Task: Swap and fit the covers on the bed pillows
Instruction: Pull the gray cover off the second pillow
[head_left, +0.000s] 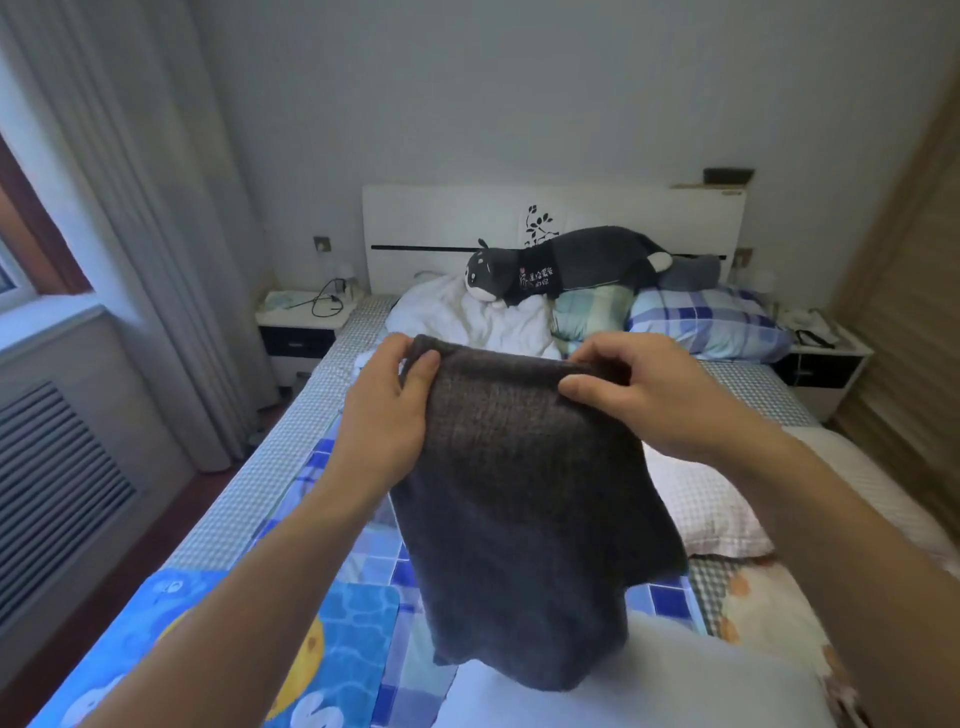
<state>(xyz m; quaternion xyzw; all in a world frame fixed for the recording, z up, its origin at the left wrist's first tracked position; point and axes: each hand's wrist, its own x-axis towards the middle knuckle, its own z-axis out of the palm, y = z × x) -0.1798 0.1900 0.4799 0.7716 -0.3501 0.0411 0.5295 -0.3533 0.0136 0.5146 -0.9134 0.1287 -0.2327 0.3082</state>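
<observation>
Dark grey knitted pillow cover (524, 499) is pinched at its top edge by left hand (387, 410) and right hand (660, 395), awaiting opening over a pillow.

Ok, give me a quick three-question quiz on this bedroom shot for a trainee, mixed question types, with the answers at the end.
1. True or false: both hands grip the dark grey cover along its top edge.
2. Multiple choice: the plush dog lies (A) on the floor, (B) on the pillows at the headboard, (C) on the nightstand.
3. Fill in: the blue plaid pillow lies at the head of the bed, on the person's ____ side.

Key
1. True: the left hand and the right hand each pinch the top edge, and the cover hangs down.
2. B
3. right
</observation>
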